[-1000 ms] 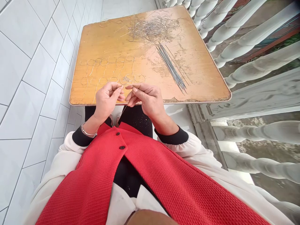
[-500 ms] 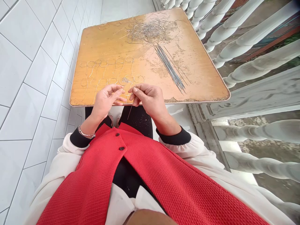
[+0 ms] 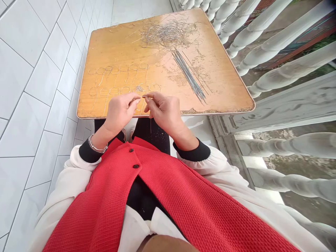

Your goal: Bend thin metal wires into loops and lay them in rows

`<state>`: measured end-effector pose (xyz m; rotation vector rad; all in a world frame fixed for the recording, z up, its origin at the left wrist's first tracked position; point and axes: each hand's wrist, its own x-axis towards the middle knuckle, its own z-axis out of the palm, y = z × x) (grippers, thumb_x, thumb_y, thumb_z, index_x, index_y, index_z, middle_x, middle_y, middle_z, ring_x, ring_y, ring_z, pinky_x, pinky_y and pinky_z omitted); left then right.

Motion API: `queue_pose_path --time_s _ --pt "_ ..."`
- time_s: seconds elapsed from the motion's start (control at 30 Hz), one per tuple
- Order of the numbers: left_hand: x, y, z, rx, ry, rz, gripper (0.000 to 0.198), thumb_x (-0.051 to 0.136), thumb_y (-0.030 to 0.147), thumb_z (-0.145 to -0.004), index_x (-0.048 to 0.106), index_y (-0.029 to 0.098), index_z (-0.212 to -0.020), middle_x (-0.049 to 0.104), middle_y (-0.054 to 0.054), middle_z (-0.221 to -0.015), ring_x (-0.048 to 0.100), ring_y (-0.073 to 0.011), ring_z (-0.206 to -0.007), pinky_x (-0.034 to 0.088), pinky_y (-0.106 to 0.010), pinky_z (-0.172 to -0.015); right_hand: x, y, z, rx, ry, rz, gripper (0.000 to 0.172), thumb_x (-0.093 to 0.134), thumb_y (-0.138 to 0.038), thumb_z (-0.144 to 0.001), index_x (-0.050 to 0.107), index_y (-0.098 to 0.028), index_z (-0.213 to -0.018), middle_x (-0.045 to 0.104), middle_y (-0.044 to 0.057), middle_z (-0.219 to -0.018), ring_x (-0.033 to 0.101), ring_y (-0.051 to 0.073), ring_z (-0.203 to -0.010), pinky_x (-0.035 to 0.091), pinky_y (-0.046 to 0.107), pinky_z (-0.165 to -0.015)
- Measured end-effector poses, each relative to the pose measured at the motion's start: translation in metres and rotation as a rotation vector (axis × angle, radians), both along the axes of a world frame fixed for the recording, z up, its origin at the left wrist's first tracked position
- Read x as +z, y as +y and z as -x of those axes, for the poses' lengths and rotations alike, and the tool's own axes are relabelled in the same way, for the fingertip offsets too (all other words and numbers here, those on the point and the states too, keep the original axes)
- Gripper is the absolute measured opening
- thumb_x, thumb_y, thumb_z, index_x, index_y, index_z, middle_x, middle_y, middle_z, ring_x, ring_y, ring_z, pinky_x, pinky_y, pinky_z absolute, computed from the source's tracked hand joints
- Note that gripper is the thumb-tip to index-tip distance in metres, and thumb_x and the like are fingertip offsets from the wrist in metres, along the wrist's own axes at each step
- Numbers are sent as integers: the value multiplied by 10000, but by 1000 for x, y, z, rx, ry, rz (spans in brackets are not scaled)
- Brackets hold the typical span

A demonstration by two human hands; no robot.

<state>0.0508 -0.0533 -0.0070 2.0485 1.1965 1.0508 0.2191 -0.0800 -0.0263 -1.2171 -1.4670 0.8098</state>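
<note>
Wooden worktop (image 3: 118,45) lies before me, a wire tangle (image 3: 168,35) and a straight wire bundle (image 3: 187,75) well beyond my fingers, rows of wire loops (image 3: 115,80) just past them. My right fingers (image 3: 149,101) pinch a thin wire (image 3: 151,124); my left fingers (image 3: 131,99) curl narrowly beside it, gripping it or not, I cannot tell.

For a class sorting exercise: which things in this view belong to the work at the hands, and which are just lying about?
Part of the work:
left hand
right hand
thin wire in the right hand's fingers
wire loops
straight wires
wire tangle
wooden tabletop

Just around:
silver bangle
red vest
white floor tiles
white balusters
</note>
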Motion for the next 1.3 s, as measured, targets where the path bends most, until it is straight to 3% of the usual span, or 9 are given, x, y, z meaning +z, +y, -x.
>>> queue_pose_path --time_s 0.17,0.3,0.5,0.73,0.87,0.97,1.13,1.3 --pt "-6 -4 -3 25 -18 -31 143 605 233 -943 740 227 -895 739 1 -806 674 -111 -703 488 -209 -646 -2 0 7 -73 3 -43 304 626 -498 -954 666 -229 -817 581 2 -637 551 144 -598 426 271 -586" --pt "-10 -1 -4 53 -41 -41 127 614 222 -939 735 224 -899 718 11 -775 658 -102 -670 488 -210 -646 -4 1 11 -61 88 -19 323 601 -545 -957 699 -238 -928 598 3 -682 577 138 -595 433 259 -553" --pt "-13 8 2 116 -65 -40 98 642 264 -941 727 240 -899 682 28 -707 644 -103 -641 487 -213 -629 -7 -4 2 -27 46 -22 408 658 -594 -913 715 -240 -1108 687 21 -778 583 123 -564 494 272 -565" --pt "-19 10 0 117 -13 -161 151 608 306 -975 730 230 -929 740 4 -812 693 -103 -711 499 -206 -641 -17 -5 1 -53 -62 -76 498 586 -651 -930 734 -183 -1015 681 12 -696 600 125 -557 524 279 -595" --pt "-24 9 -4 105 -3 -215 173 589 306 -987 730 213 -948 753 -2 -829 689 -87 -677 509 -195 -640 -20 0 5 -99 -92 -98 457 581 -613 -946 707 -180 -873 674 3 -657 607 119 -539 513 266 -581" --pt "-23 8 -6 92 -59 -134 172 611 329 -979 726 207 -939 741 12 -780 686 -75 -650 510 -174 -621 -20 1 5 -130 -90 -99 418 587 -557 -958 642 -191 -764 664 -7 -628 609 110 -511 496 252 -559" --pt "-10 7 -5 31 -202 212 189 622 330 -975 703 175 -905 685 36 -641 642 -54 -522 470 -135 -501 -16 1 1 -113 3 -28 371 612 -513 -952 614 -189 -772 652 -19 -589 588 92 -447 470 219 -496" --pt "-1 10 -8 4 -254 387 191 681 282 -936 663 154 -795 685 29 -614 628 -46 -493 453 -118 -466 -12 1 -1 -60 95 68 438 654 -580 -908 629 -171 -754 655 -2 -571 556 80 -408 429 194 -426"
